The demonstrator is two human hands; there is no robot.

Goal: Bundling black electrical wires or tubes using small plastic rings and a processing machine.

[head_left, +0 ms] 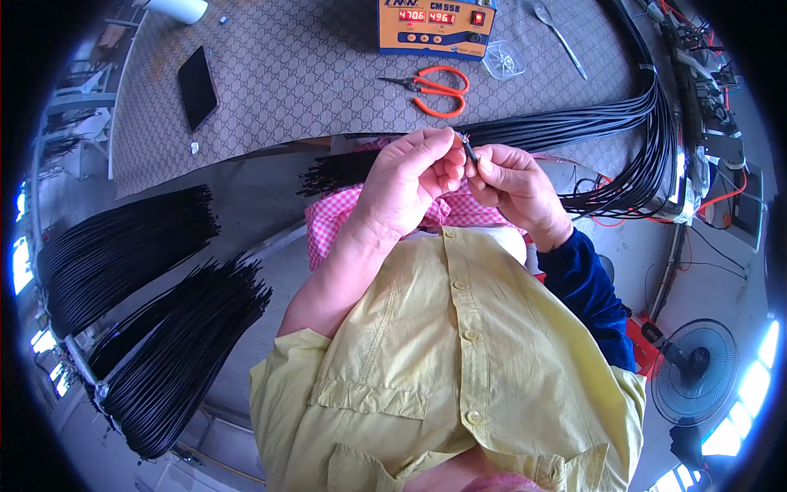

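Note:
In front of my chest, my right hand (515,184) pinches a black cable (470,151) between thumb and fingers, close to its end. Short thin wires fan out from the cable's upper tip. My left hand (410,174) meets that tip, thumb and fingers closed at the thin wires; what exactly lies between its fingertips is partly hidden. Just beyond my hands, a thick bundle of black cables (566,121) runs along the table's near edge. Its cut ends (332,174) show to the left of my left wrist, above a pink checked cloth (326,221).
On the patterned table (303,74) are orange-handled scissors (441,92), a soldering-station-like box (434,31), a clear round dish (503,60), a spoon (561,39) and a black phone (197,88). More black cable bundles (184,353) hang at left. A fan (695,371) stands at right.

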